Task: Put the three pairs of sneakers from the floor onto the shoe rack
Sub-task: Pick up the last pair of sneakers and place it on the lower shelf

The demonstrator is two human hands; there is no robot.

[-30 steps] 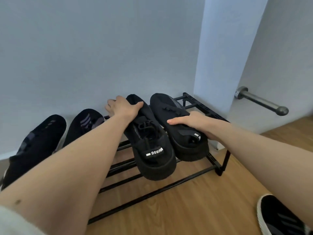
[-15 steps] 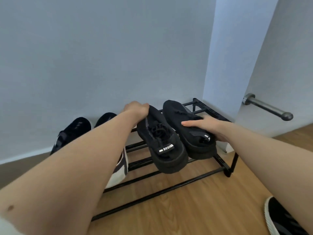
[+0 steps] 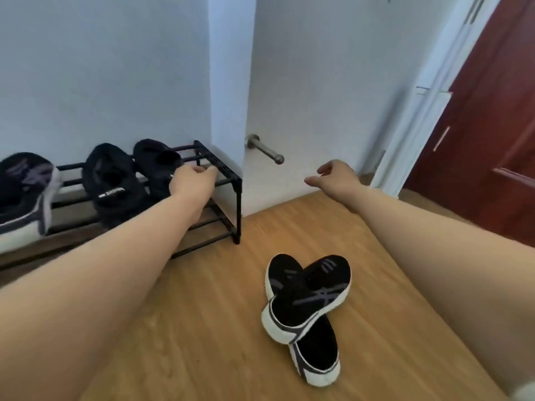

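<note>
From the head camera, the low black metal-bar shoe rack [image 3: 223, 172] stands against the pale wall [image 3: 101, 68], its right end just beside a white wall corner [image 3: 230, 82]. On its top bars sit two all-black thick-soled sneakers [image 3: 115, 183], side by side with toes to the wall, and at the far left a black sneaker with a white sole [image 3: 26, 198]. The rack's lower bars at the right end are bare.

The left hand [image 3: 191, 180] hovers over the rack's right end, fingers loosely curled and holding nothing; whether it touches the nearer black shoe cannot be told. The right hand [image 3: 337, 178] hangs in the air well right of the rack, fingers spread apart and empty.

On the light wood-plank floor [image 3: 202, 328], well clear of the rack, lie two black knit sneakers with white soles [image 3: 307, 302], one resting crosswise on the other. Open floor surrounds them. A steel cylindrical door stop [image 3: 265, 149] juts from the white wall, and a dark red door [image 3: 492, 125] stands at the right.
</note>
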